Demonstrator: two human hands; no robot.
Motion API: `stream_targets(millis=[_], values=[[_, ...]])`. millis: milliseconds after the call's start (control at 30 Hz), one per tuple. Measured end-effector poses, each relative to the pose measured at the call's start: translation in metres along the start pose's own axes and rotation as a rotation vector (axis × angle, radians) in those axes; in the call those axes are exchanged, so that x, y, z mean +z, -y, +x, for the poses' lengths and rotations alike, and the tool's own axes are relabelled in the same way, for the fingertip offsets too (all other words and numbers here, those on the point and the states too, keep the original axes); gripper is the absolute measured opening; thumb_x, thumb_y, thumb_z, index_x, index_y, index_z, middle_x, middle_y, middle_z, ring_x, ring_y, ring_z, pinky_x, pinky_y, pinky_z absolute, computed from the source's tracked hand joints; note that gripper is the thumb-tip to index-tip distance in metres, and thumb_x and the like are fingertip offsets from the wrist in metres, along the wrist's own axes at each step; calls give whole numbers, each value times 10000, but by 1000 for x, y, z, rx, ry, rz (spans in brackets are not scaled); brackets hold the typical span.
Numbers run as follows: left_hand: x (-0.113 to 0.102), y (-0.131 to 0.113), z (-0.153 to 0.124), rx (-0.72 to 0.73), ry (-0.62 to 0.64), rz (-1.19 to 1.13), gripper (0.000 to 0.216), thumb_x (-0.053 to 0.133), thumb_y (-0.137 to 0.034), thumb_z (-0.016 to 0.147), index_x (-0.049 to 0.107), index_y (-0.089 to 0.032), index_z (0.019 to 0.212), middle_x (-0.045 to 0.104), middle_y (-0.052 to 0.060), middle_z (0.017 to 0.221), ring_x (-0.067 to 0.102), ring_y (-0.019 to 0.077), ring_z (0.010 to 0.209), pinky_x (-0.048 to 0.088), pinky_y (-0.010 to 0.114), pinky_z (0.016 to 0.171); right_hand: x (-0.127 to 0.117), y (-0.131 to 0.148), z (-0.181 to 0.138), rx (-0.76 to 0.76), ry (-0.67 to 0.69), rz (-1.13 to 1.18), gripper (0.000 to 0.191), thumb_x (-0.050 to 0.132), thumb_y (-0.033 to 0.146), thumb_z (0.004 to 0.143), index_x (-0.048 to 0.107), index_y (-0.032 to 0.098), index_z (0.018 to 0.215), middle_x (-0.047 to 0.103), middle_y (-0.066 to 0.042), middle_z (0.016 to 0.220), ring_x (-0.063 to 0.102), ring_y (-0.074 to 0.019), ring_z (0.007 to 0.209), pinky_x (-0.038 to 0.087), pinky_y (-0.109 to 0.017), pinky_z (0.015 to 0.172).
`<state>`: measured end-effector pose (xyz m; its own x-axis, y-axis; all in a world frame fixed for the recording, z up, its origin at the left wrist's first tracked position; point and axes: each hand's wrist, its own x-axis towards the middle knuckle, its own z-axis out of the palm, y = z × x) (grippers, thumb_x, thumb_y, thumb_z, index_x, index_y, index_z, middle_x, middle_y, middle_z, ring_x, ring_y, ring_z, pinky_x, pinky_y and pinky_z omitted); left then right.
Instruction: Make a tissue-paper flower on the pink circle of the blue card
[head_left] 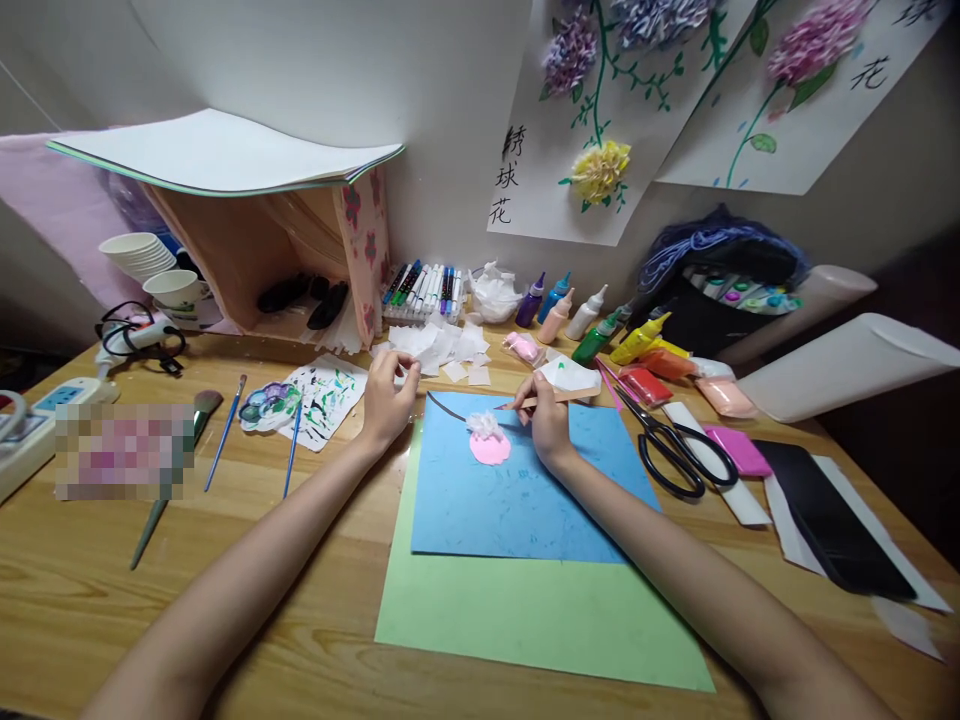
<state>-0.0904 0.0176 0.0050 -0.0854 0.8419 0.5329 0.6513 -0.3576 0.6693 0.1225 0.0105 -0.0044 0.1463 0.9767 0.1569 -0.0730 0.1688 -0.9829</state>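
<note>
My right hand [551,425] grips a pencil [581,395], its tip close to a tuft of crumpled white paper [484,426]. The tuft sits at the top of a pink round patch [490,450] on a blue sheet [480,515]. A dark curved line [446,405] runs from the sheet's upper left corner toward the tuft. Under the blue sheet lies a larger green sheet [540,620]. Beside the blue sheet's upper left corner, my left hand [390,400] is closed, thumb and fingers together; whatever they hold is too small to tell. Loose white paper squares [442,345] lie just beyond it.
Scissors [679,450], a black phone [832,515] and clay packets [739,450] lie at right. Paint bottles [596,340] and markers [424,290] stand along the back. Brushes [225,435], a paint-smeared paper [326,400] and a power strip [45,435] are at left.
</note>
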Motion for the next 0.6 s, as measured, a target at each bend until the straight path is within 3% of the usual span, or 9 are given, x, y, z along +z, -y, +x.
stream_targets(millis=[67,133,233,300,500,600], values=[[-2,-11,-8,67,113,-92,152,465,-292,861,500,-181,763,508,22,780,479,147,754,391,272,695,-1,0,0,-6,-5,19,541,376,533,857,472,184,455,388,36,368,331,-64,325,263,-226,371],[-4,-23,-17,157,325,-191,174,456,-303,864,492,-178,749,515,23,771,480,146,758,390,271,700,-4,0,-2,-21,39,26,562,351,541,863,469,186,444,377,35,354,309,-64,308,236,-231,353],[-4,-36,-27,261,669,-252,170,442,-273,859,499,-172,735,521,21,757,484,139,746,389,264,706,-8,-2,-8,-81,186,-8,586,303,522,889,483,187,443,355,34,335,302,-72,304,240,-238,355],[-2,-39,-30,291,790,-207,125,463,-238,830,511,-171,735,522,18,758,482,136,739,385,259,701,-11,-2,-13,-147,297,-79,566,306,484,908,507,182,473,385,31,359,340,-79,329,276,-237,382],[3,-35,-30,280,802,-94,72,484,-190,782,532,-169,732,527,8,743,483,129,728,371,242,684,-9,2,-17,-472,550,-401,473,331,351,934,522,174,539,501,11,485,466,-94,474,355,-238,518],[4,-36,-30,305,806,-27,79,486,-201,779,543,-168,735,522,5,717,470,127,696,358,242,655,-8,2,-15,-484,562,-455,443,337,323,937,521,174,562,519,10,514,486,-96,509,363,-236,547]])
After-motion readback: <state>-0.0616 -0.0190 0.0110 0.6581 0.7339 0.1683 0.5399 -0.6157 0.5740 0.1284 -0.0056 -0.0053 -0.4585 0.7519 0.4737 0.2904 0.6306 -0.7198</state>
